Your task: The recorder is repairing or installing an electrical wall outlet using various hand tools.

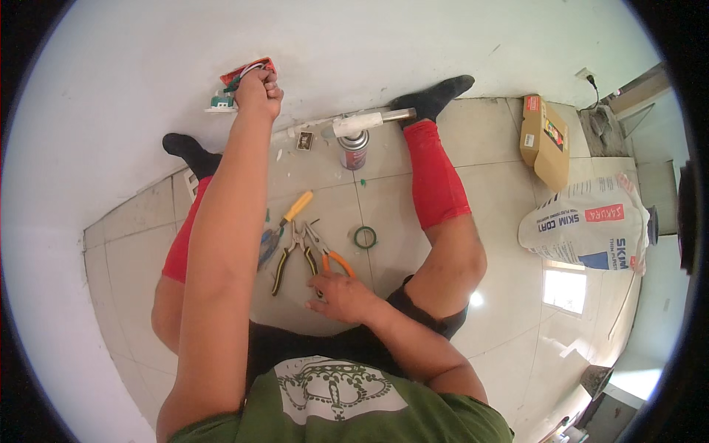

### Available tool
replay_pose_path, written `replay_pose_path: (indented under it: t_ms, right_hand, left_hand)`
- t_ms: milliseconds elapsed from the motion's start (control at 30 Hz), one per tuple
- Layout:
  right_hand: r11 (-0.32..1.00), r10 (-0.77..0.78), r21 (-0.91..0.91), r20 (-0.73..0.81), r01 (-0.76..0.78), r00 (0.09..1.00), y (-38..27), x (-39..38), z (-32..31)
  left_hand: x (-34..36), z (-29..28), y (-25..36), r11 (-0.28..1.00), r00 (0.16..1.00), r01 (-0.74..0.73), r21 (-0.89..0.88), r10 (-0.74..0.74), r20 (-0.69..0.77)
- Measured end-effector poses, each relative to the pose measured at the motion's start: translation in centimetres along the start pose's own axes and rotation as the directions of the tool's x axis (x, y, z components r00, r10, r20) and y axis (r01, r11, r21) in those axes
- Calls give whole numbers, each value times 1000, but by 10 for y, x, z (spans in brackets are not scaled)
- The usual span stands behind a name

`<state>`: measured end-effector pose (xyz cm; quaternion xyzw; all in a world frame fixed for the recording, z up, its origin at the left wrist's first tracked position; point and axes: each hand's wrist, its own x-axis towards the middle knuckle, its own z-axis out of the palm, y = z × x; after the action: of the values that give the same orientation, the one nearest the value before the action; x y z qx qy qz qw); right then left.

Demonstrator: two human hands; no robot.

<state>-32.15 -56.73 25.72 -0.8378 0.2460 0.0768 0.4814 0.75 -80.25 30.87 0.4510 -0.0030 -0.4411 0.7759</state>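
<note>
At the wall, my left hand (258, 92) is closed on electrical wires (253, 67) that come out of an orange wall box (235, 75). A white and green outlet (221, 102) hangs from the wires beside it, just below the box. My right hand (343, 297) is low over the floor, its fingers curled over the handle end of the pliers with black-and-yellow grips (298, 244). Touching these are long-nose pliers with orange handles (340, 262), partly hidden by that hand. A yellow-handled screwdriver (298, 206) and a blue-handled tool (269, 244) lie to the left.
Green tape (365, 237) lies right of the pliers. A spray can (354, 150) stands near the wall, by a white pipe (362, 124) and a small box (305, 140). My legs frame the tools. To the right are a cardboard box (545, 140) and a white sack (583, 225).
</note>
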Motion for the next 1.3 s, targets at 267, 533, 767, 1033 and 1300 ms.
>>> replay_pose_path:
  t_ms: [267,533,767,1033,1300]
  right_hand:
    - [1000,-4,-7,-9,4,1000,7,1,1]
    - [1000,15,-13,35,-14,999,5,3,0]
    - [1000,12,-17,35,-11,999,8,6,3]
    - [999,40,-10,38,-39,999,3,3,-3]
    - [1000,17,0,-9,-17,1000,7,3,1]
  left_hand:
    - [-12,-9,-39,975,972,-219,47,214,95]
    - [-8,-12,-43,960,953,-279,29,273,130]
    - [-6,-12,-46,947,943,-318,52,310,123]
    - [-4,-16,-52,888,900,-433,154,416,130]
    - [-1,-18,-53,879,884,-462,116,446,143]
